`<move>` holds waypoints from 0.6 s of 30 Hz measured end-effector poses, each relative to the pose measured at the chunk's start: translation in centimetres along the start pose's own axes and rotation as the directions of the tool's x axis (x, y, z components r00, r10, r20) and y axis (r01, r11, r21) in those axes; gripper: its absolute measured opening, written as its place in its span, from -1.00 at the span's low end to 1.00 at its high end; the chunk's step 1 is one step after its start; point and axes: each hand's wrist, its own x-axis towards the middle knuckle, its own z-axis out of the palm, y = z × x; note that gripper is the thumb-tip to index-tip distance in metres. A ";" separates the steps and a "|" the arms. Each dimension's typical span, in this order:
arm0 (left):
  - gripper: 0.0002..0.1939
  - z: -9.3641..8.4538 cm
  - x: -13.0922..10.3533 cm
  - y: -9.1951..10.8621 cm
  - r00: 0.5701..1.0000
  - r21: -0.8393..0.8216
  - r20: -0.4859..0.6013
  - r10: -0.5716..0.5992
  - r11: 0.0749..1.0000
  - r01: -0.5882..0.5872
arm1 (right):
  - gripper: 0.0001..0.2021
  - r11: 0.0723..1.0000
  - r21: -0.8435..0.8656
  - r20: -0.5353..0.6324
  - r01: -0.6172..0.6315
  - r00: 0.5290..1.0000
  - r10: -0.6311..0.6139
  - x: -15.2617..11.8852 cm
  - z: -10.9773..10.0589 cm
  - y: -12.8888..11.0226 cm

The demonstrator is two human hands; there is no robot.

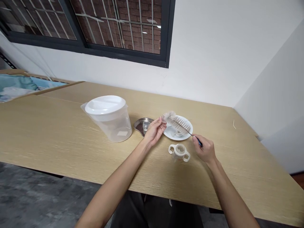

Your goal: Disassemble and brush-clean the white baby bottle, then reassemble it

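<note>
My right hand [203, 148] is closed round the dark blue handle of a bottle brush [180, 125] with pale bristles. The brush points up and left over a white plate [175, 136]. At its far end, my left hand [155, 131] pinches the whitish, fluffy tip between thumb and fingers. A small white part lies on the plate, partly hidden by the brush. Nearer me, a clear cup with two white handles [180, 152] stands upright on the table. Beside my left hand, a small clear cup [145, 125] sits in a metal kidney-shaped tray [138, 123].
A large translucent pitcher [114, 126] with a white lid stands left of the metal tray. On the wooden table [71, 133] a thin whitish strip [234, 124] lies at the right. A box with blue material [28, 84] is at the far left. Wall and window rise behind.
</note>
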 end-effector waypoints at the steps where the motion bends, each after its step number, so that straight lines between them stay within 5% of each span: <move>1: -0.76 -0.1 0.0 -0.1 1.000 0.023 0.000 0.006 1.000 -0.006 | -0.72 1.000 -0.003 -0.005 -0.008 1.000 0.008 0.0 0.0 0.1; 18: -0.57 -0.4 0.1 -0.2 0.999 0.138 0.007 0.038 0.990 -0.039 | -0.76 0.997 -0.026 -0.040 0.068 0.997 -0.069 0.1 0.0 0.5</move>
